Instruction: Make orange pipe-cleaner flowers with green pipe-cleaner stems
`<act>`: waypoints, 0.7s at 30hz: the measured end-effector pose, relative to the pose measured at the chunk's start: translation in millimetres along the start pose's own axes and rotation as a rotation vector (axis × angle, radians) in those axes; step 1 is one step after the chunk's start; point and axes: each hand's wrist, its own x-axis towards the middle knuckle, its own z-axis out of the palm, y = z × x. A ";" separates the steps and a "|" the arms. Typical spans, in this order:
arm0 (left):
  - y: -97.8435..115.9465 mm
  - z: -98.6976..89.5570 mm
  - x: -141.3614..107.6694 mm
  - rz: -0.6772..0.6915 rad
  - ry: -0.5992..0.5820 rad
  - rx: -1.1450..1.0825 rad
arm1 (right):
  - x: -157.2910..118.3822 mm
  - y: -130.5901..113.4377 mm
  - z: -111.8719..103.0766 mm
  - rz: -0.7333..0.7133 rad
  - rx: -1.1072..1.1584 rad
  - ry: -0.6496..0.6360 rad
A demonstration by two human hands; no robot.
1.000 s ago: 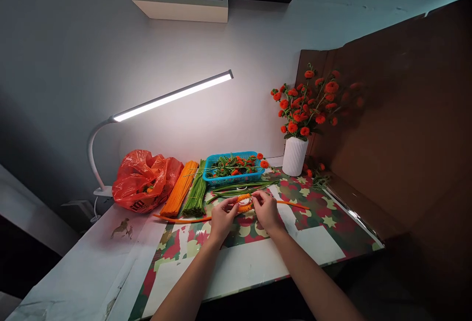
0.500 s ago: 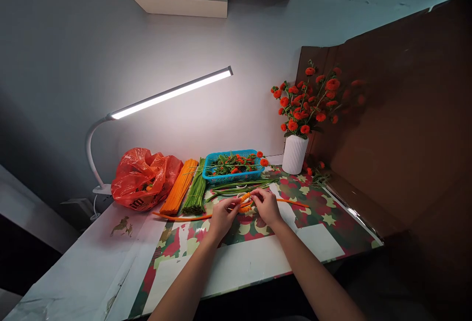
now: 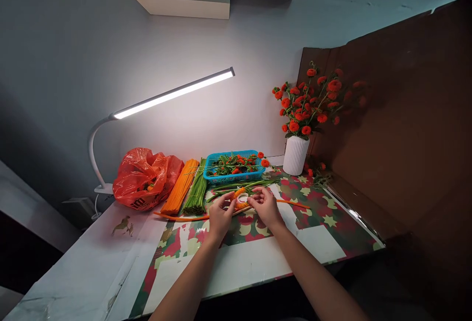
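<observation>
An orange coiled pipe cleaner (image 3: 239, 192) is pinched between the thumb and fingers of my left hand (image 3: 220, 213). Opposite it, my right hand (image 3: 266, 208) has its fingertips bent together close to a white ring (image 3: 243, 197); what they grip is too small to make out. More orange coil (image 3: 242, 206) shows just below the ring, between the two hands. A long orange pipe cleaner (image 3: 188, 218) lies on the table left of my hands, and another orange length (image 3: 294, 204) sticks out on the right.
Loose green stems (image 3: 254, 184) lie behind my hands, before a blue basket (image 3: 236, 179) of flowers and leaves. Left are green pipe cleaners (image 3: 196, 194), orange ones (image 3: 180, 187) and a red plastic bag (image 3: 142, 183). A white vase (image 3: 295, 156) stands right; a lamp (image 3: 173, 95) shines above.
My right fingertips have drawn slightly away from the orange coil, down beside the white ring. The left hand keeps the coil, now tilted, and the ring shows more fully.
</observation>
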 end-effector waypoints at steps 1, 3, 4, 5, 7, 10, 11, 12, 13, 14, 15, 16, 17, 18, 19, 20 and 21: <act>-0.1 0.3 -0.1 0.012 0.002 0.007 | -0.5 0.5 1.1 -0.006 -0.004 0.012; -0.9 0.9 -0.2 0.052 -0.008 0.027 | -1.0 2.2 2.5 -0.033 -0.022 0.029; -1.5 1.3 -0.2 0.076 -0.019 0.040 | -1.0 3.2 2.8 -0.048 -0.031 0.035; -2.1 1.8 -0.2 0.099 -0.031 0.054 | -0.9 4.0 2.9 -0.060 -0.039 0.042; -3.3 2.5 -0.2 0.135 -0.057 0.080 | -0.8 5.0 2.8 -0.078 -0.054 0.053; -4.7 2.9 -0.3 0.166 -0.099 0.110 | -0.6 4.7 2.2 -0.102 -0.094 0.056; -5.1 2.9 -0.3 0.176 -0.111 0.118 | -0.5 4.5 2.0 -0.111 -0.111 0.052; -5.4 2.8 -0.3 0.185 -0.121 0.124 | -0.3 4.3 1.7 -0.121 -0.126 0.048; -5.7 2.8 -0.3 0.195 -0.131 0.129 | -0.1 4.3 1.5 -0.130 -0.140 0.043; -6.1 2.7 -0.3 0.205 -0.137 0.134 | 0.3 4.5 1.2 -0.138 -0.150 0.036; -6.3 2.6 -0.3 0.215 -0.141 0.139 | 0.8 5.0 0.9 -0.145 -0.154 0.029; -6.5 2.4 -0.3 0.223 -0.145 0.146 | 1.4 5.6 0.6 -0.148 -0.153 0.019; -6.6 2.3 -0.3 0.230 -0.148 0.154 | 2.0 6.3 0.2 -0.149 -0.149 0.007; -6.5 2.0 -0.3 0.235 -0.151 0.163 | 2.7 7.1 -0.2 -0.146 -0.142 -0.006; -6.3 1.8 -0.2 0.238 -0.153 0.170 | 3.4 8.0 -0.7 -0.141 -0.134 -0.018; -6.0 1.5 -0.2 0.238 -0.155 0.176 | 4.1 8.9 -1.2 -0.135 -0.129 -0.030; -5.5 1.1 -0.1 0.238 -0.155 0.179 | 4.8 9.8 -1.7 -0.130 -0.125 -0.041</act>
